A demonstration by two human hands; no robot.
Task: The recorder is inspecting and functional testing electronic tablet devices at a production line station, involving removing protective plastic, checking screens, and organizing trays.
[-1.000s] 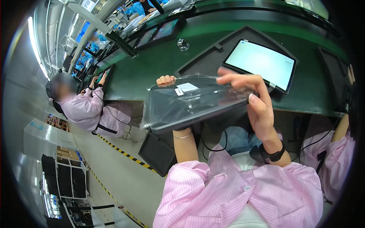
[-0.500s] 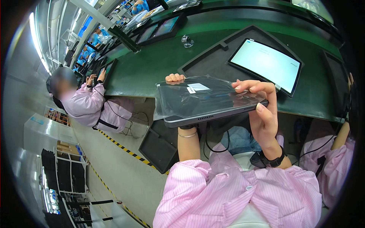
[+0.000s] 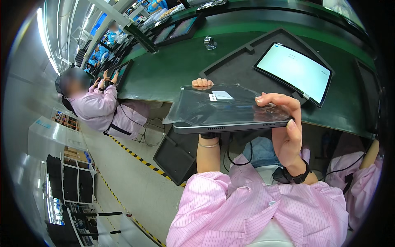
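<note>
Between my two hands I hold up a dark tablet (image 3: 197,111), its upper face covered by loose clear film with a white label on it. Speaker slots show along its near edge. My left hand (image 3: 202,82) grips from beneath; only its fingertips curl over the far edge, and the tablet hides the rest. At the right end, my right hand (image 3: 288,123) clasps the tablet, fingers bent over the film and thumb against the near edge. Beyond my hands, a second tablet (image 3: 294,74) with a lit pale screen lies in a black tray (image 3: 228,66).
The green workbench (image 3: 164,74) runs across ahead of me. On it stands a small metal object (image 3: 210,43). Another black tray (image 3: 177,158) is below the bench edge. A co-worker in pink (image 3: 98,101) sits at the left; another pink sleeve (image 3: 366,177) shows at the right.
The tablet in my hands has tilted a little, so its near edge now lies more level. The whole surroundings have shifted slightly to the right in view.
</note>
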